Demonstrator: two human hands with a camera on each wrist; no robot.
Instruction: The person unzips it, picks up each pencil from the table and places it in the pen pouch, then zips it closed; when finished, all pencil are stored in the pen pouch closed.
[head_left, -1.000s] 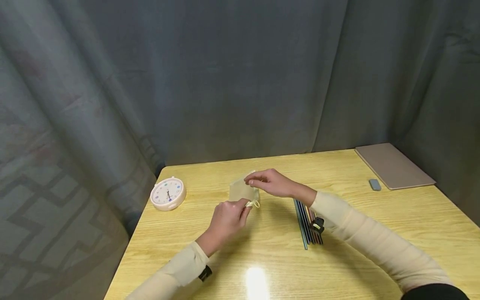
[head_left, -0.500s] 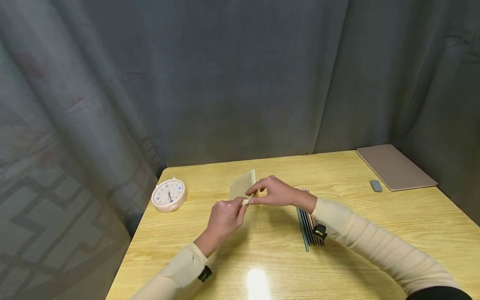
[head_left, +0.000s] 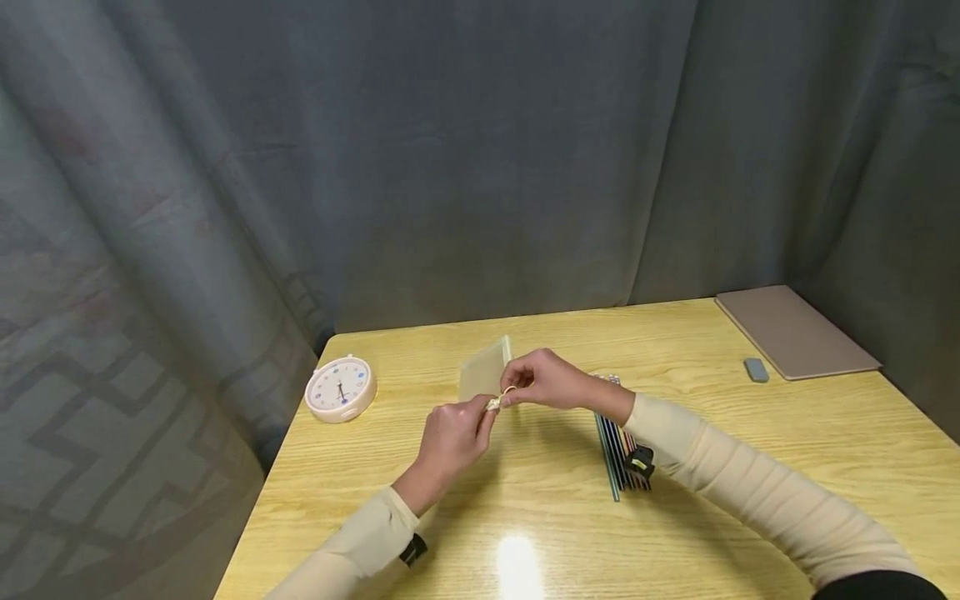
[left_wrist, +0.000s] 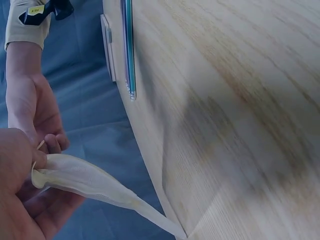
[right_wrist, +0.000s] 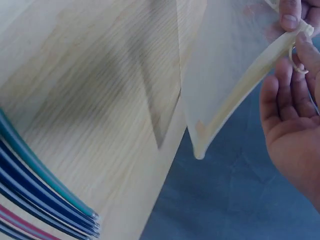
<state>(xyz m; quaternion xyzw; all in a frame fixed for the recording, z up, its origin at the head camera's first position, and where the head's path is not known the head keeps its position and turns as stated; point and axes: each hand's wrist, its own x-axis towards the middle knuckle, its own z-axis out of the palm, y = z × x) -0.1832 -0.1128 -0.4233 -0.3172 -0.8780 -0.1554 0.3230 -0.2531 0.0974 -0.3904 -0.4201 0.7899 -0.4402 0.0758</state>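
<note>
A sheer cream drawstring pouch [head_left: 482, 372] hangs over the table between both hands, its mouth bunched up. My left hand [head_left: 452, 437] pinches that gathered mouth between thumb and fingers. At the same spot my right hand [head_left: 547, 379] pinches the thin cord, which forms a small loop [right_wrist: 296, 61] near the thumb in the right wrist view. In the left wrist view the pouch body [left_wrist: 85, 179] trails from the left hand's fingers toward the table. Its fabric is see-through, with a thicker pale seam along one edge.
Several coloured sticks, like pencils [head_left: 611, 454], lie in a row below the right forearm. A pink round clock [head_left: 339, 390] is at the table's left edge. A mauve flat folder or notebook [head_left: 798, 333] and a small grey block [head_left: 756, 370] lie at the right.
My right hand has come down from above the pouch to its gathered mouth and taken hold of the cord, which hung loose before. The left hand keeps its hold in nearly the same place.
</note>
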